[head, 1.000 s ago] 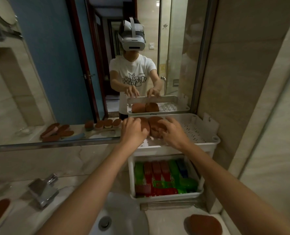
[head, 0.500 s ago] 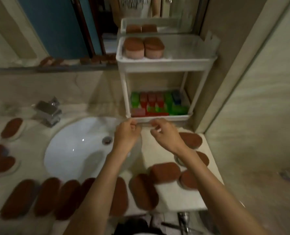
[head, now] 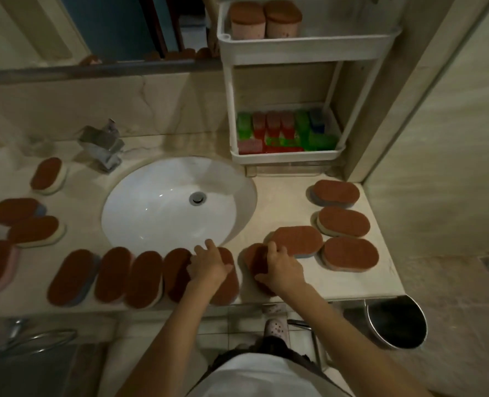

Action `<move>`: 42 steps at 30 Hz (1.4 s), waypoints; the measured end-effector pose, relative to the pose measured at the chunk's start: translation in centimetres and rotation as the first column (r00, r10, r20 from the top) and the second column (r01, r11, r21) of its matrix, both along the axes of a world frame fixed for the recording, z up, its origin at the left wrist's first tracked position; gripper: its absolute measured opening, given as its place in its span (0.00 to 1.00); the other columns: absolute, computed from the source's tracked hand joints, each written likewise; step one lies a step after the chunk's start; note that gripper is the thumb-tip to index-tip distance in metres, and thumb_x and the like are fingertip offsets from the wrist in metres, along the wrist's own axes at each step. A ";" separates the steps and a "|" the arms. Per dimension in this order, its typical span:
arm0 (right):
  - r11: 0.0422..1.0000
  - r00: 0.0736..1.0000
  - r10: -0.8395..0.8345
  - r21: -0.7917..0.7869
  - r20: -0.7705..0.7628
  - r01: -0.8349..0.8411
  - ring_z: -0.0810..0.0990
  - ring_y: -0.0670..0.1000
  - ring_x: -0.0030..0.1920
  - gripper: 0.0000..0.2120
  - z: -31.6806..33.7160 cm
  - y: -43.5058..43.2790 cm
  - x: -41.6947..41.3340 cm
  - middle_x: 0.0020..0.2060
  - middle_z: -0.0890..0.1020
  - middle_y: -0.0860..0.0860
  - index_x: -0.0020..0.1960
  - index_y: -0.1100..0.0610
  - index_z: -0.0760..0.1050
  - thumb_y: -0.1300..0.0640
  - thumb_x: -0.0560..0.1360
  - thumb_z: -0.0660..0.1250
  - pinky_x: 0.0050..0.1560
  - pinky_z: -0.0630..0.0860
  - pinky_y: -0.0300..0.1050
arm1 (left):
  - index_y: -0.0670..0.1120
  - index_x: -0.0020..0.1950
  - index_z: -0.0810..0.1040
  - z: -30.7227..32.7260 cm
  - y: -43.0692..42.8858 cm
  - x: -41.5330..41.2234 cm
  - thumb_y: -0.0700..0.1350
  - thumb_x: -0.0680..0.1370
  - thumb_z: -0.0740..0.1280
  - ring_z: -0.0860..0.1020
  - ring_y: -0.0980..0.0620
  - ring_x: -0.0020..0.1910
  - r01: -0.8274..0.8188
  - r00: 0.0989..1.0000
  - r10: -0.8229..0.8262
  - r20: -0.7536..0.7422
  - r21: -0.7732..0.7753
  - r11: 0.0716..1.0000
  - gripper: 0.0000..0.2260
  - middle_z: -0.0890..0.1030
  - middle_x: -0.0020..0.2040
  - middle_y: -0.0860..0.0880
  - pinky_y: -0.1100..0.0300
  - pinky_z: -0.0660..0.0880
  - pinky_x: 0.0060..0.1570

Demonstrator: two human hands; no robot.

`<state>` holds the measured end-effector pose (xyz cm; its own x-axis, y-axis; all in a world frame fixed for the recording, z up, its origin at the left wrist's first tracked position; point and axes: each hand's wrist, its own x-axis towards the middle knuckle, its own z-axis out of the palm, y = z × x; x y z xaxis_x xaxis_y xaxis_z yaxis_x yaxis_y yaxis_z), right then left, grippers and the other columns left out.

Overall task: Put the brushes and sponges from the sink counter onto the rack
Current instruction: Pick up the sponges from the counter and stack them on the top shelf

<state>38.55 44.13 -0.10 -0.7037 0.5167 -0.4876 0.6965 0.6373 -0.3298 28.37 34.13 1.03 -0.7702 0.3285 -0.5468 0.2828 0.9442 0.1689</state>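
Your L hand [head: 209, 265] lies on a brown sponge [head: 228, 287] at the counter's [head: 277, 196] front edge, fingers spread over it; can't tell if it's gripped. Your R hand [head: 280, 272] curls round the next sponge [head: 251, 260], just to the right. More sponges [head: 114, 276] lie around the sink [head: 157, 219]. The rack [head: 300, 48], back right, has 2 upright sponges [head: 247, 22] on its top shelf.

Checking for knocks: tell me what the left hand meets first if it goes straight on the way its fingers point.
Likely the sink basin: the left hand, resting on a sponge, points at its rim; depth is unclear.
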 end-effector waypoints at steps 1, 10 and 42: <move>0.999 0.999 -0.037 -0.004 0.002 0.037 0.74 0.62 0.61 0.31 -0.2 -0.6 -0.2 0.62 0.72 0.61 0.68 0.60 0.58 0.50 0.73 0.69 0.59 0.73 0.54 | 0.41 0.75 0.53 -0.3 -0.5 0.0 0.51 0.76 0.66 0.68 0.39 0.68 -0.012 0.999 0.011 0.041 0.018 1.000 0.33 0.64 0.71 0.38 0.49 0.70 0.63; 0.965 0.963 -0.244 0.071 -0.119 0.253 0.70 0.60 0.62 0.29 -0.5 -3.0 0.5 0.61 0.69 0.60 0.62 0.63 0.66 0.49 0.70 0.72 0.59 0.72 0.51 | 0.39 0.67 0.64 -1.0 -2.1 0.8 0.45 0.71 0.73 0.74 0.40 0.60 -0.263 0.963 0.222 0.151 0.369 0.891 0.29 0.66 0.66 0.38 0.54 0.75 0.53; 0.785 0.232 -0.560 -0.420 -0.795 0.456 0.78 0.55 0.51 0.11 26.9 20.5 -12.0 0.50 0.78 0.56 0.48 0.56 0.69 0.51 0.74 0.67 0.48 0.74 0.49 | 0.45 0.66 0.62 26.9 17.1 -12.6 0.46 0.78 0.64 0.74 0.45 0.55 -0.095 0.986 0.156 0.056 0.962 0.256 0.20 0.71 0.61 0.45 0.54 0.73 0.46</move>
